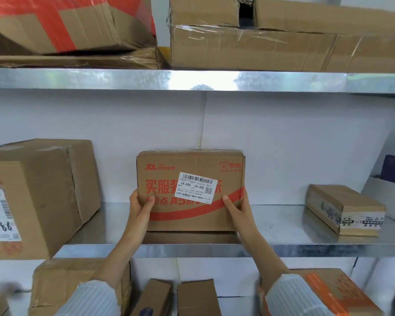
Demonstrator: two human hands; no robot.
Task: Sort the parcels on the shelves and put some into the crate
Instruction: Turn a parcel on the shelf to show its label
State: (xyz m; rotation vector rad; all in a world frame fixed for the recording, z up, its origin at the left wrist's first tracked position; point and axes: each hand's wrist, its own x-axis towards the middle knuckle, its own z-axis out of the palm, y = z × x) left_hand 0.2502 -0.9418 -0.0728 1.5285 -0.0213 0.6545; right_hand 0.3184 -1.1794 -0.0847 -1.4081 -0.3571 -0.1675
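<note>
The JD-printed parcel (189,215) stands in the middle of the middle shelf (278,222), its printed face and white label (197,187) turned out toward the person. Each lower corner is clasped: the left hand (140,209) and the right hand (236,209) both wrap the side edges with a thumb laid on the front, the other fingers hidden behind. A strip of cardboard shows under the parcel; I cannot tell if that is its own underside or another flat box, nor whether the parcel's weight is on the shelf.

To its left sits a large carton (43,197), to its right, well apart, a small taped box (344,209). No crate is in sight.

The grip is low and on smooth cardboard, so I'd worry the top could tip forward as it comes off the shelf, or it could slip down onto the boxes below (196,297).
</note>
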